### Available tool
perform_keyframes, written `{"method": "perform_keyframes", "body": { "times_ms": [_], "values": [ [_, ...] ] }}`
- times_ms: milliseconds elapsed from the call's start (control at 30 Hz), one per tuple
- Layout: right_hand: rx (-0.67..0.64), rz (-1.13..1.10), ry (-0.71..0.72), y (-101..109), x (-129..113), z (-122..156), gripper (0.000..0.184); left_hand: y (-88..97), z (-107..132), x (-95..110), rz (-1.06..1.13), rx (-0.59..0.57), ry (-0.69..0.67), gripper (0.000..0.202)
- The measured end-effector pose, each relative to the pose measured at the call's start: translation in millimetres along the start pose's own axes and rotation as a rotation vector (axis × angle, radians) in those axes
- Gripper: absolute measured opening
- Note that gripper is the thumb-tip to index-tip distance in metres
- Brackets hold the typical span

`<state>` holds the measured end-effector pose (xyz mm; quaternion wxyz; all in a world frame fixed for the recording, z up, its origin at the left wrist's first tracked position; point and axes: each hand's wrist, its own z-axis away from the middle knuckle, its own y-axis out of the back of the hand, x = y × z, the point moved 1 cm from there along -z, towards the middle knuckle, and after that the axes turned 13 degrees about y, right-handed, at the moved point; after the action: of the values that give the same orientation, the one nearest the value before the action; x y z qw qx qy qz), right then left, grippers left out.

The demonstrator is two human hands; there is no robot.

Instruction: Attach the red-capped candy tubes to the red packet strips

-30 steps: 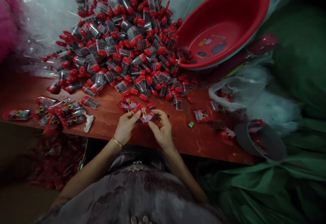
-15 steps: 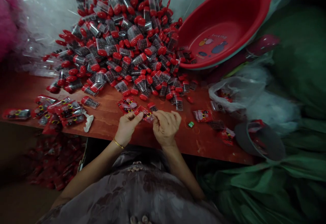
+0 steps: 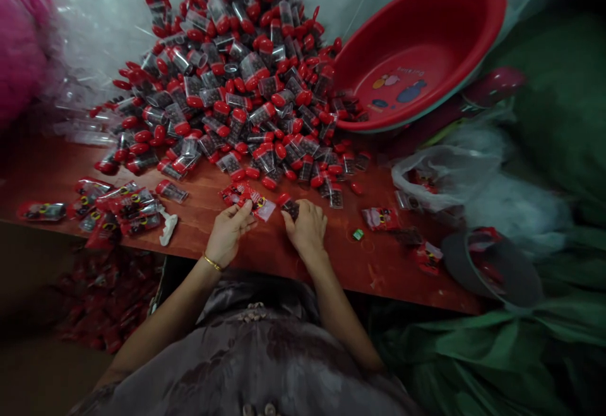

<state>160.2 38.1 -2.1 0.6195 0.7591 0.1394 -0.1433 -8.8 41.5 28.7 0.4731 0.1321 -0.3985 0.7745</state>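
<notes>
My left hand (image 3: 230, 230) pinches a flat red printed plastic sleeve (image 3: 262, 206) between thumb and fingers. Another red printed sleeve (image 3: 235, 192) lies just behind it on the table. A small clear tube with a red cap and dark contents (image 3: 288, 206) is in the grip of my right hand (image 3: 307, 228), close to the sleeve's right end but apart from it. Part of this tube is hidden by the fingers. A great heap of similar red-capped tubes (image 3: 237, 97) rises beyond both hands.
Sleeved tubes (image 3: 125, 208) are piled at the table's left edge beside a crumpled white scrap (image 3: 168, 226). A red basin (image 3: 421, 50) leans at the back right. On the right are a plastic bag (image 3: 445, 170), a grey container (image 3: 492, 271) and a small green piece (image 3: 357, 234).
My right hand has let go of the sleeve's edge and now grips a red-capped tube that lay behind it. My left hand still holds the sleeve, slightly lower.
</notes>
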Motion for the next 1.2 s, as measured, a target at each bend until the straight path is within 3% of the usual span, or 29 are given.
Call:
{"method": "perform_keyframes", "body": {
  "times_ms": [167,267,367,533,967,1100,1200],
  "values": [
    [0.015,-0.716,0.033,23.2,10.3,22.1,0.033,2.2,-2.8,-1.5,-0.025,0.001,-0.008,0.042],
    [-0.064,-0.909,0.077,42.2,6.9,35.4,0.03,-0.4,-2.9,-2.4,-0.07,-0.002,-0.052,0.042],
    [-0.089,-0.941,0.096,51.3,0.0,40.7,0.026,-4.2,-0.6,-2.5,-0.134,-0.033,-0.107,0.039],
    [-0.089,-0.952,0.117,42.4,-3.7,39.3,0.026,-4.9,3.2,-1.2,-0.278,-0.103,-0.183,0.034],
    [-0.058,-0.914,0.091,32.1,-5.4,42.7,0.026,-7.2,0.1,-3.9,-0.264,-0.106,-0.156,0.036],
    [0.041,-0.872,0.074,24.3,-4.5,44.8,0.041,-6.0,-2.6,-5.7,-0.219,-0.096,-0.129,0.036],
    [0.103,-0.735,0.16,22.2,-5.2,46.3,0.051,-5.7,-5.1,-7.2,-0.145,-0.085,-0.081,0.037]
  ]
}}
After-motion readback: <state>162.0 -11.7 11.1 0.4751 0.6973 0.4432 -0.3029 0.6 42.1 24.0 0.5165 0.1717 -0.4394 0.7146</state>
